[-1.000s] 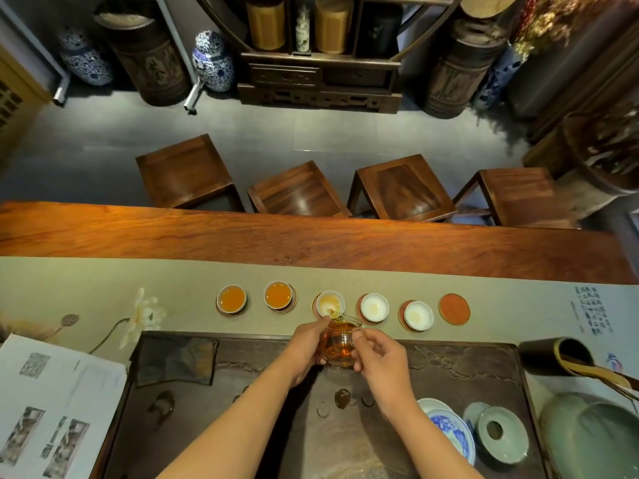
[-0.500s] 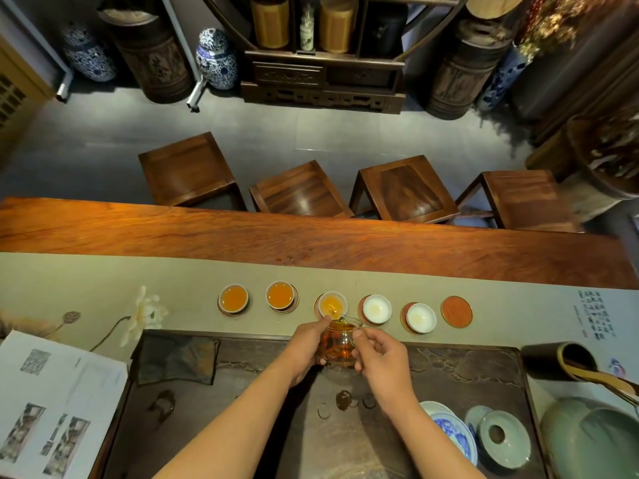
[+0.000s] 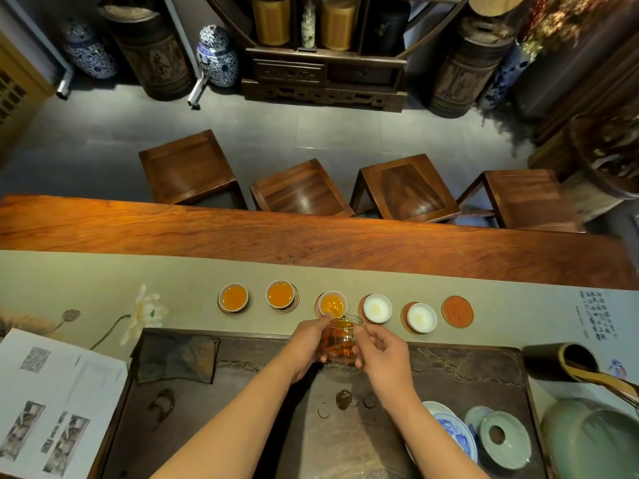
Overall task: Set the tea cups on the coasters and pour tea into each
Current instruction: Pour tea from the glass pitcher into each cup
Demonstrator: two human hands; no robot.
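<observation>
both hands, left hand [image 3: 306, 344] and right hand [image 3: 383, 350], close around the thin, slippery-looking glass pitcher [image 3: 340, 342], best held by its sides, tipping toward the third cup [image 3: 332, 303] at twelve o'clock.

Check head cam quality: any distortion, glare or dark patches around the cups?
Head view: wide-angle bends the long reddish wooden table and the stools. Warm light gleams on its left part; the dark carved tea tray is dim. The small white cups, like the third one, holding tea, are sharp; the clear glass pitcher shows small highlights, no blown-out glare.
</observation>
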